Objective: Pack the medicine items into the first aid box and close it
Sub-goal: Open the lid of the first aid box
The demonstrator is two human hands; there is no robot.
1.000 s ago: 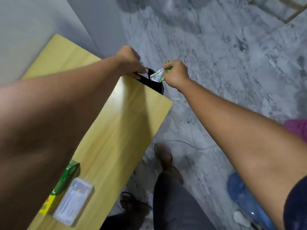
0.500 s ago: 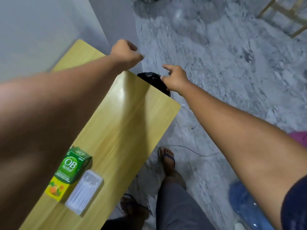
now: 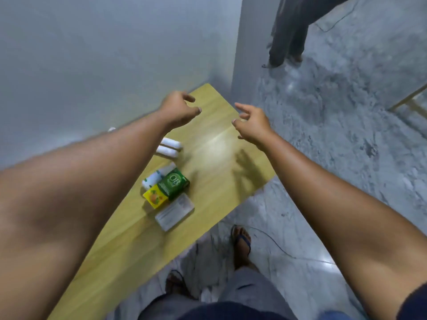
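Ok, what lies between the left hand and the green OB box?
Two white rolls, side by side on the table, lie between the left hand and the green OB box, as the head view shows.

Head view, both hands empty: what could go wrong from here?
The two white rolls lie right beside the left forearm; a sweep could roll them away.
The green box touches the yellow box; grabbing one may shift the other.
The first aid box is out of view.
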